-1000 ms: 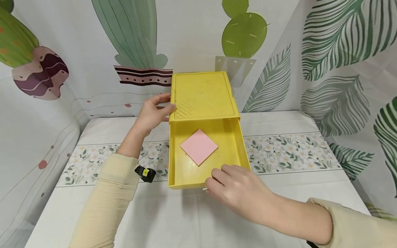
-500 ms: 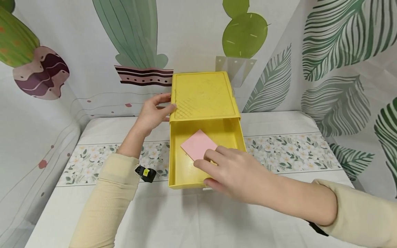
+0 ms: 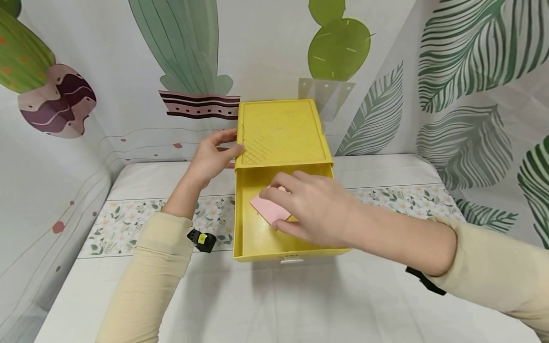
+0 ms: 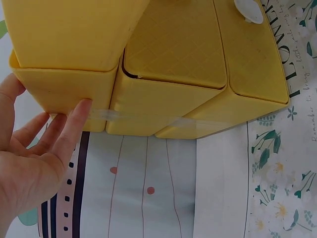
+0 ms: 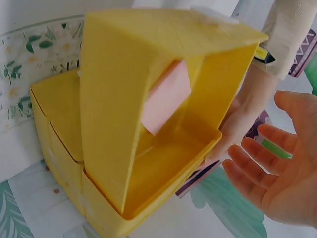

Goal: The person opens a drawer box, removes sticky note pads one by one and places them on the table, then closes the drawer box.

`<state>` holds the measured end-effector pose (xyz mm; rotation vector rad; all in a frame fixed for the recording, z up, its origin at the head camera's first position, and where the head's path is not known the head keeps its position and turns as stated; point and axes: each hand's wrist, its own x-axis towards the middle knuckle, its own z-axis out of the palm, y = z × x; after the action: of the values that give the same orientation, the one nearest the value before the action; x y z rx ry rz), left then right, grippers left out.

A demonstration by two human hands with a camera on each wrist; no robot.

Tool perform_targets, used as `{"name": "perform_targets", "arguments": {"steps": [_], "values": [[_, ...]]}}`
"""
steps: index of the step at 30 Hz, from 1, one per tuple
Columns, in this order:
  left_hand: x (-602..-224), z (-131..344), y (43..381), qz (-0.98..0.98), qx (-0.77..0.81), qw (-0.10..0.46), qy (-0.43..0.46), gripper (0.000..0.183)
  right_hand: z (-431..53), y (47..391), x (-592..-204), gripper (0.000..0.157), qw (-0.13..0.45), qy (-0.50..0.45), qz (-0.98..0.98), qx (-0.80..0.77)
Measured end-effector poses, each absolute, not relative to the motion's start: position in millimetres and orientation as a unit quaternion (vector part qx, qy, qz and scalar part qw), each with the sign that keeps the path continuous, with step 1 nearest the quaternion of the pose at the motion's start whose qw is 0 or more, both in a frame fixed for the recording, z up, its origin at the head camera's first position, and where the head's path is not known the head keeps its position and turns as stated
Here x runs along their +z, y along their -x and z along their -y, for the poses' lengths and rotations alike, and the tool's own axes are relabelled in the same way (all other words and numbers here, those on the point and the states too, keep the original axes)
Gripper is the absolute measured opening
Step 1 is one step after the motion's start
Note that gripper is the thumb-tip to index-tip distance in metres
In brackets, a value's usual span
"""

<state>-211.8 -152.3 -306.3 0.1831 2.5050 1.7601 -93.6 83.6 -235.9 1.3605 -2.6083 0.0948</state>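
A yellow plastic drawer unit stands at the back of the table with its top drawer pulled out. Inside that drawer lies a flat pink square that looks like a pad of sticky notes. My right hand hovers over the drawer, fingers spread and bent above the square, hiding its right part; the right wrist view shows a gap between hand and square. My left hand rests on the unit's left side, thumb at the top edge and fingers along the side wall.
Two more yellow tiers sit below the top one, with transparent tape across their sides. The drawer front carries a white handle. A printed curtain hangs right behind the unit. Floral-banded cloth covers the table.
My right hand has left the drawer's front handle and moved back and up, over the pink square. The left hand, drawer and square have stayed in place.
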Motion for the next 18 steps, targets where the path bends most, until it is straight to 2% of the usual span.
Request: {"name": "perform_targets", "arguments": {"steps": [6, 18], "values": [[-307, 152, 212, -0.816, 0.573, 0.039, -0.062, 0.053, -77, 106, -228, 0.05, 0.054, -0.433, 0.899, 0.031], [-307, 153, 213, -0.817, 0.572, 0.039, -0.061, 0.052, -62, 125, -230, 0.057, -0.03, -0.387, 0.921, -0.003]]}}
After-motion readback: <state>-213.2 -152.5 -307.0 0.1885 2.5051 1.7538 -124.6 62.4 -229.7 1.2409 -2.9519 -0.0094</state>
